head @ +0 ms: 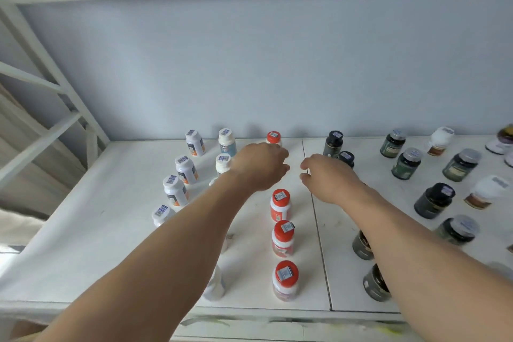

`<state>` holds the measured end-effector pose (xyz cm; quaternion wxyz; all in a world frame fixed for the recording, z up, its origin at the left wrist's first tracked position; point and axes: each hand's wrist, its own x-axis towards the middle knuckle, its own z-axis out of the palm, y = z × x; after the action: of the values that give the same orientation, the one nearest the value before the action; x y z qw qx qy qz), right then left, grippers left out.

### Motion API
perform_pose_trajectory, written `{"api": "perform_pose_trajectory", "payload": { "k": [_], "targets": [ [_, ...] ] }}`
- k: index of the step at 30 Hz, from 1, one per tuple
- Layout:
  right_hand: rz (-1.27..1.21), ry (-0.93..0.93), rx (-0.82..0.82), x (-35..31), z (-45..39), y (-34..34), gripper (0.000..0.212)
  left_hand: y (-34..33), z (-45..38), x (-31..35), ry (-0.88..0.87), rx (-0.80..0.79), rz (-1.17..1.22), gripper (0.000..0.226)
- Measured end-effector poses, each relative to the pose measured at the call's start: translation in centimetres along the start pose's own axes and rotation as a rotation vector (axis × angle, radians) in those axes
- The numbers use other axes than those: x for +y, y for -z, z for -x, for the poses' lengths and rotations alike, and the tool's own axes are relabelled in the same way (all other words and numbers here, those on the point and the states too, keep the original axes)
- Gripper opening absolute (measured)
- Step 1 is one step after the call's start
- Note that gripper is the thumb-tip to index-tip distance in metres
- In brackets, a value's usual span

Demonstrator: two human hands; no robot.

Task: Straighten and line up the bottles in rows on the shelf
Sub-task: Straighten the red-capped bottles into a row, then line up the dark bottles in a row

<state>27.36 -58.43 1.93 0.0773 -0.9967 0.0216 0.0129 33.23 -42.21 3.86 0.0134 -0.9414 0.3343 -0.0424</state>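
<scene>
In the head view, both arms are being stretched toward the back of the white shelf [111, 203], the hands meeting near the middle of the frame. The left hand [259, 169] is being held just in front of the rear red-capped bottle [274, 138]; its fingers are curled downward, but what, if anything, is gripped beneath the palm cannot be told — the hand itself hides it. The right hand [329, 178] is being held loosely open beside it, thumb and fingers apart, with nothing seen in its grasp, just in front of two black-capped bottles [334, 143].

The bottles are being arranged in files running from the front edge to the back wall: white-capped ones [181, 168] at centre-left, red-capped ones [281, 204] down the centre, dark jars [434, 200] scattered less evenly at the right of the frame. A gap is being left in the red file between the rear bottle and the next one.

The step in hand seems to be the squaring of the rear of the red file. It would be done best by bottles being nudged at the base rather than the cap, so none is tipped, and by the seam in the shelf [316, 216] being used as a guide.
</scene>
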Motion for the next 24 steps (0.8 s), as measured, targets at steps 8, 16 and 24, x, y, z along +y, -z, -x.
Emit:
{"api": "perform_pose_trajectory", "payload": {
  "k": [8,16,24],
  "targets": [
    [-0.104,-0.065,0.168,0.3,10.1,2.2,0.035,2.3,8.4,6.1,-0.061,0.079,0.035,0.038],
    [-0.289,-0.158,0.169,3.5,19.8,1.7,0.033,0.0,14.5,12.9,-0.084,-0.021,0.14,0.039],
    [-0.531,-0.207,0.012,9.9,26.2,-4.3,0.061,-5.4,17.7,19.4,0.042,-0.073,0.3,0.046]
  ]
}}
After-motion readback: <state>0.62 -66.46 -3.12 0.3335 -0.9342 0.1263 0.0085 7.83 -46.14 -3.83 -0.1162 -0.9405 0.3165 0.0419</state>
